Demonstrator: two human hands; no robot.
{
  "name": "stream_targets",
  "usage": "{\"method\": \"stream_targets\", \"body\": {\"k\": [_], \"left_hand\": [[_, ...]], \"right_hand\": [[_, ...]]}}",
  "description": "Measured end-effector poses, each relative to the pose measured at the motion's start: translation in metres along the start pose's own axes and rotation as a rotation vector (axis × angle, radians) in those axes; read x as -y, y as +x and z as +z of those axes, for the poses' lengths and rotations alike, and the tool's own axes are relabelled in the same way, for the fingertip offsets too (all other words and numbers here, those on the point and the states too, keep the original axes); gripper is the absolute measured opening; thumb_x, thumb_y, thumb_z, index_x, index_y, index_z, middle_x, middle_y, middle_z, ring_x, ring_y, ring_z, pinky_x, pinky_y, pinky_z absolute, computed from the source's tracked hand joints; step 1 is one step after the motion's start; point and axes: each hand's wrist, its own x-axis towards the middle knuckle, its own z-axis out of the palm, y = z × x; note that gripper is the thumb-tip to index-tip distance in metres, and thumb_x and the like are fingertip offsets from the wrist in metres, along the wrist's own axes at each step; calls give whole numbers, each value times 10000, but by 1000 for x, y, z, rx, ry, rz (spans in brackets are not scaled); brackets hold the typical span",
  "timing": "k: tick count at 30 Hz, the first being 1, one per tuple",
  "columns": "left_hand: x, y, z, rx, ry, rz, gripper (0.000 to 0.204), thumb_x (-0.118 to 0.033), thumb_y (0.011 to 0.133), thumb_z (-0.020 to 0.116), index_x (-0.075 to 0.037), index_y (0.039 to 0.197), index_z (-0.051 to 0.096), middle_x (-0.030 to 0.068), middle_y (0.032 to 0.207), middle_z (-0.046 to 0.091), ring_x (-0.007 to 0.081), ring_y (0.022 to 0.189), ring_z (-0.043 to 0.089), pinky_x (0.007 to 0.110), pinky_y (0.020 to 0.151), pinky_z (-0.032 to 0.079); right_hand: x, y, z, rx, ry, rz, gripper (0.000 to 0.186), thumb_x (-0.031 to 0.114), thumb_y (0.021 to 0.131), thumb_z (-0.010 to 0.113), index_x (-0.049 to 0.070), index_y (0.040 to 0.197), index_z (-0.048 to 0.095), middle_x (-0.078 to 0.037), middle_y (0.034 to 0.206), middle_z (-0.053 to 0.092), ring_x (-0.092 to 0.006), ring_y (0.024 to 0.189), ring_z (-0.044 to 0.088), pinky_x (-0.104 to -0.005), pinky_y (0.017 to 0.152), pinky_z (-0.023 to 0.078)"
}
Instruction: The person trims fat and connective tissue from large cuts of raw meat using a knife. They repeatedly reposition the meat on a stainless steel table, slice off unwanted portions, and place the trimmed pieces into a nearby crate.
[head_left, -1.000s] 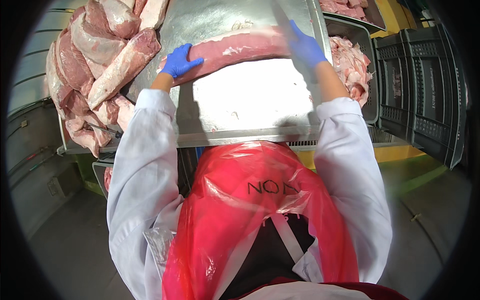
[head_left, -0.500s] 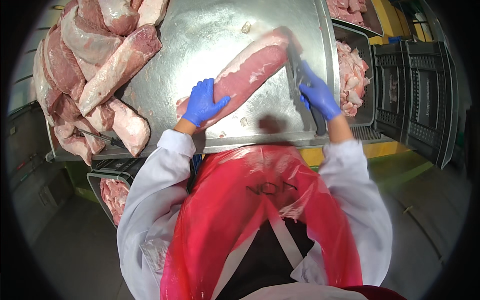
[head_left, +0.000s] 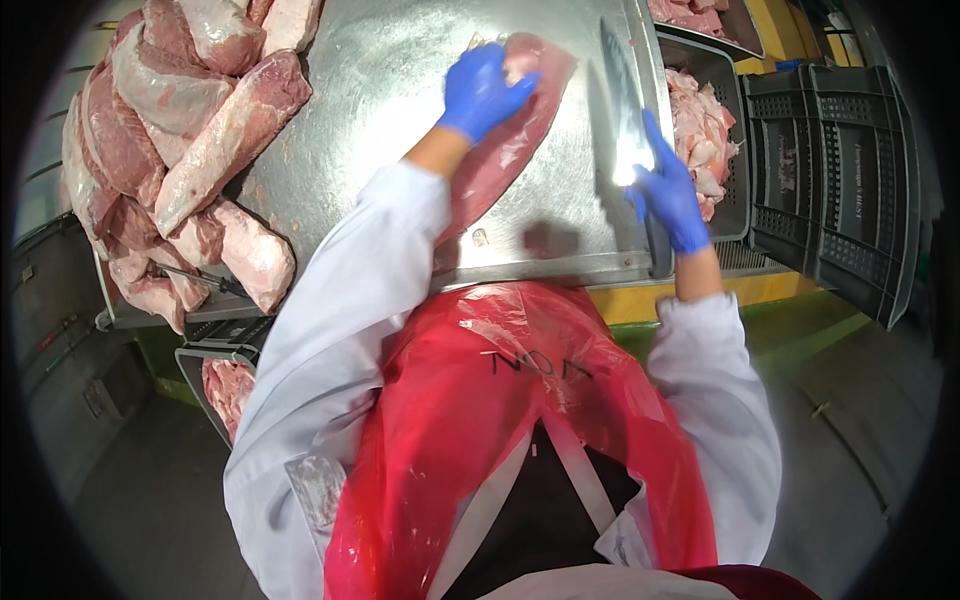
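A long pink pork loin (head_left: 505, 160) lies slantwise on the metal table (head_left: 370, 130), its near end partly behind my left sleeve. My blue-gloved left hand (head_left: 484, 92) grips the loin's far end, with fingers curled over the pale fat there. Over by the right rim, my gloved right hand (head_left: 672, 190) is closed round the handle of a long knife (head_left: 620, 85). The bright blade points away from me and stands apart from the loin.
More pork loins (head_left: 170, 110) are heaped at the left, with another knife's dark handle (head_left: 232, 286) beside them. Beyond the right rim stand a crate of pale trimmings (head_left: 700, 135) and black crates (head_left: 830, 190). A bin of meat (head_left: 228, 390) sits below left.
My left hand has moved from the loin's near end to its far end. My right hand has drawn the knife rightward off the loin, and the loin now lies more steeply.
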Motion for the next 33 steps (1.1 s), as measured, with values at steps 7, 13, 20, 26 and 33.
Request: {"method": "stream_targets", "body": {"k": [7, 13, 20, 26, 33], "left_hand": [[40, 62, 44, 200, -237, -213, 372, -340, 837, 688, 30, 801, 713, 185, 760, 697, 277, 689, 679, 354, 653, 534], [40, 64, 54, 278, -410, -295, 332, -284, 843, 608, 27, 834, 725, 202, 840, 723, 308, 796, 704, 385, 706, 542], [51, 64, 33, 189, -465, -165, 306, -274, 841, 700, 29, 797, 702, 67, 704, 648, 134, 658, 588, 315, 598, 473], [63, 80, 22, 226, -311, -72, 350, -314, 841, 713, 35, 822, 708, 65, 719, 650, 138, 656, 575, 325, 624, 479], [42, 86, 11, 387, -528, -205, 314, -197, 814, 683, 35, 1024, 706, 207, 907, 714, 234, 811, 671, 381, 721, 537]], "right_hand": [[10, 98, 63, -52, 54, -69, 783, 16, 932, 532, 241, 1610, 212, -72, 722, 609, -121, 525, 557, -286, 481, 481], [10, 144, 84, 119, -387, -92, 743, 55, 938, 521, 263, 1600, 253, -90, 757, 630, -125, 542, 567, -295, 510, 505], [4, 110, 74, 314, -371, -45, 716, 95, 930, 504, 233, 1594, 274, -83, 728, 639, -136, 556, 580, -305, 546, 517], [-14, 100, 84, 379, -205, 50, 724, 104, 931, 511, 222, 1599, 258, -78, 687, 623, -143, 548, 580, -316, 548, 514], [-7, 118, 118, 290, -64, 82, 726, 100, 940, 517, 251, 1600, 256, -79, 748, 632, -160, 567, 588, -319, 568, 518]]}}
